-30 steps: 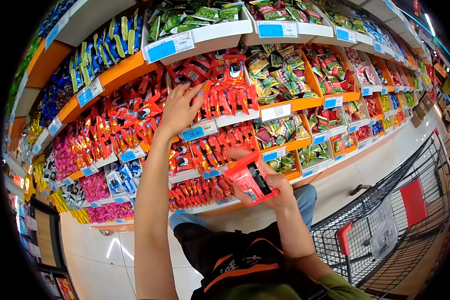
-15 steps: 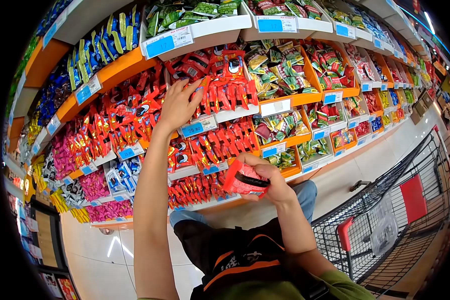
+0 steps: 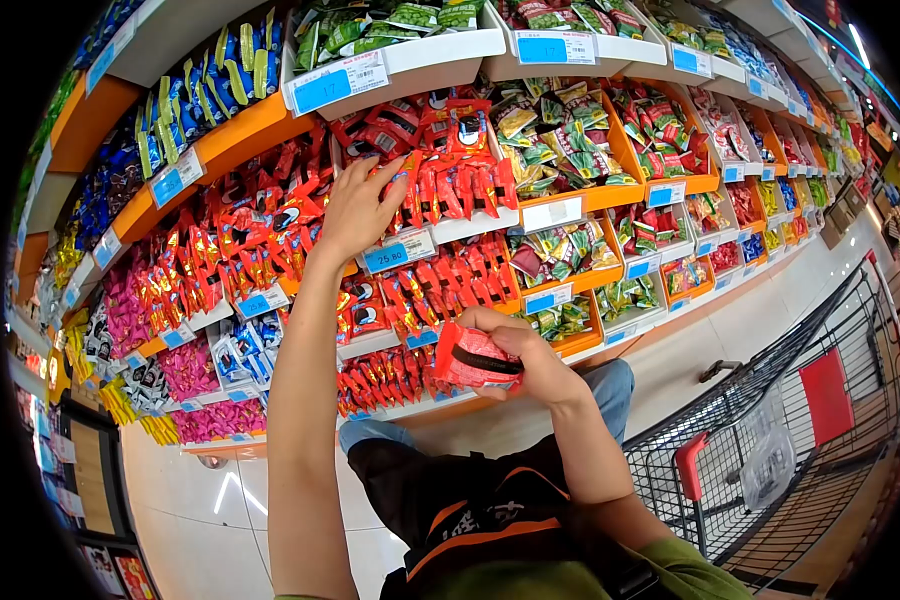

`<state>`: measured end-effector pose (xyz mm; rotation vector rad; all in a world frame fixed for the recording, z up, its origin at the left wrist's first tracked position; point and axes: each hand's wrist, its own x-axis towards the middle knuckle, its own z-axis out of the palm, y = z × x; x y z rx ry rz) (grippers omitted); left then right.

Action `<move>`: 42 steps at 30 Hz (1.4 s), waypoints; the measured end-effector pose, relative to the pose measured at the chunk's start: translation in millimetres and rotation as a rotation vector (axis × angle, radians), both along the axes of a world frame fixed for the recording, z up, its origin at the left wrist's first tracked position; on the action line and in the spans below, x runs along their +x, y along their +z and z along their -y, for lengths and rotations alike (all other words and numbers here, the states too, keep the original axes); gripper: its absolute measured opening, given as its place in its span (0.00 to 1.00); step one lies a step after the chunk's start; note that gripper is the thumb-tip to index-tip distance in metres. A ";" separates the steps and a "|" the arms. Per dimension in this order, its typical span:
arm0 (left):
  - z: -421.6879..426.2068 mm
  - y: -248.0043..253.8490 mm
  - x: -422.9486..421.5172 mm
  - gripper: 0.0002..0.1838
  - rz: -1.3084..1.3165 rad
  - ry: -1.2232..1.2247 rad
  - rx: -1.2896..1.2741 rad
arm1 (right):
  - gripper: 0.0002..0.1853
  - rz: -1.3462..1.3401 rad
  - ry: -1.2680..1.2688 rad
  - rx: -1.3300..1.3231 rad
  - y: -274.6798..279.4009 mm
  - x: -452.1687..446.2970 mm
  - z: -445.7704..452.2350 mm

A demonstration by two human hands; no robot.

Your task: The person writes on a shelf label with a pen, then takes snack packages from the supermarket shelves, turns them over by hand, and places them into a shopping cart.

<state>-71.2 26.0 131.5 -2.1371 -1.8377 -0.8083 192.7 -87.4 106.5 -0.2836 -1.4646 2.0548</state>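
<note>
Fingers spread, my left hand (image 3: pixel 363 208) lies on the edge of a row of red snack packets (image 3: pixel 460 190) in a middle shelf bin. It grips nothing that I can see. Lower and to the right, my right hand (image 3: pixel 533 362) is closed around a red snack packet (image 3: pixel 475 358) with a dark band across it. The thumb presses on its right side, and the packet is held in front of the lower shelf, clear of the bins. More red packets (image 3: pixel 440 285) fill the bin below my left hand.
Tiered shelves hold blue packets (image 3: pixel 210 80) at left and green ones (image 3: pixel 410 15) on top. Price labels (image 3: pixel 398 252) line the shelf edges. A wire shopping cart (image 3: pixel 770 450) stands close on my right, over a tiled floor (image 3: pixel 210 510).
My right hand has moved slightly left with the red packet, which has turned a little. My left hand has stayed where it was on the packets.
</note>
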 end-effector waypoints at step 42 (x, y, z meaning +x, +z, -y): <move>-3.1 -4.8 -2.6 0.23 -0.037 -0.029 0.069 | 0.16 0.110 -0.062 0.087 5.0 1.3 1.3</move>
